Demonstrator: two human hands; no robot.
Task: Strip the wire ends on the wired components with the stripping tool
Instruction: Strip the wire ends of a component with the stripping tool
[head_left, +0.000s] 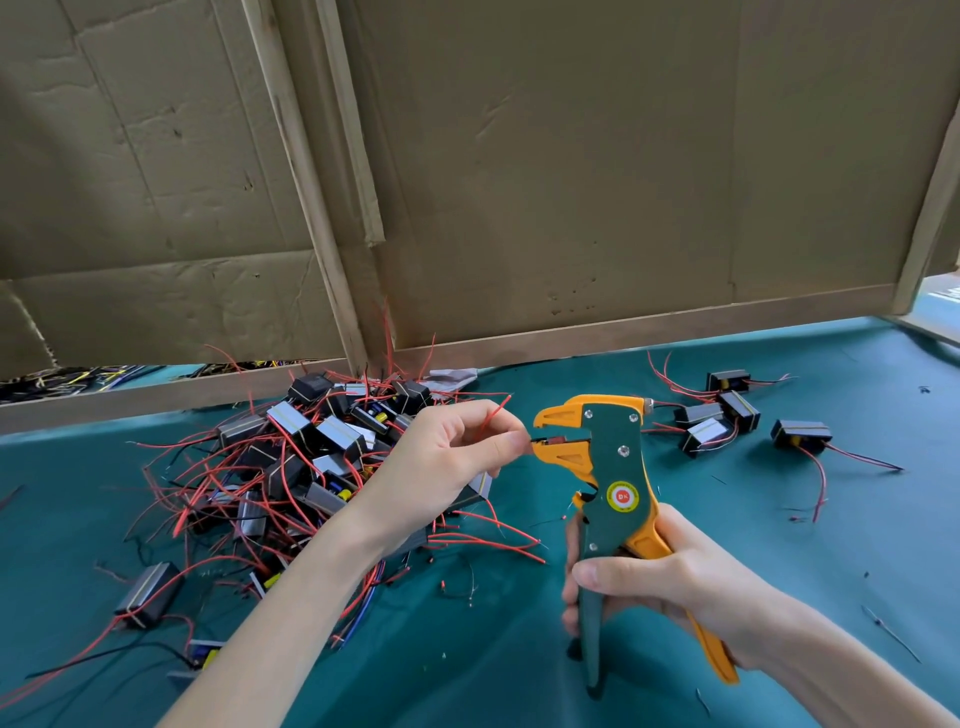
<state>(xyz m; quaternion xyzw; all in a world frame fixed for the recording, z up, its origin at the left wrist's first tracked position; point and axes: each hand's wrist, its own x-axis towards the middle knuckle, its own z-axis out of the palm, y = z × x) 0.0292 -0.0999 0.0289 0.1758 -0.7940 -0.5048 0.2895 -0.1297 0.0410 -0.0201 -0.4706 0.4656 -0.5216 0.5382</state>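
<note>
- Left hand (447, 457) pinches a wire end (536, 441) between thumb and forefinger, with the tip at the mouth of the stripping tool (608, 467). A red wire (493, 415) pokes up from the same fingers toward one o'clock.
- And the right hand (670, 587)?
- It's wrapped round both handles, at five o'clock from the mouth. The jaws stand a little apart, so I judge the squeeze is not yet made.
- So the step is feeding the wire in?
- I think so. The next move calls for holding the wire steady and level, then closing the handles firmly. Push it in too deep and too much insulation comes off.
- Where are the other pieces?
- A tangled pile (311, 457) of wired blocks lies at nine o'clock from the tool. A smaller group (727, 421) sits at two o'clock, perhaps finished, though their ends are too small to tell.
</note>
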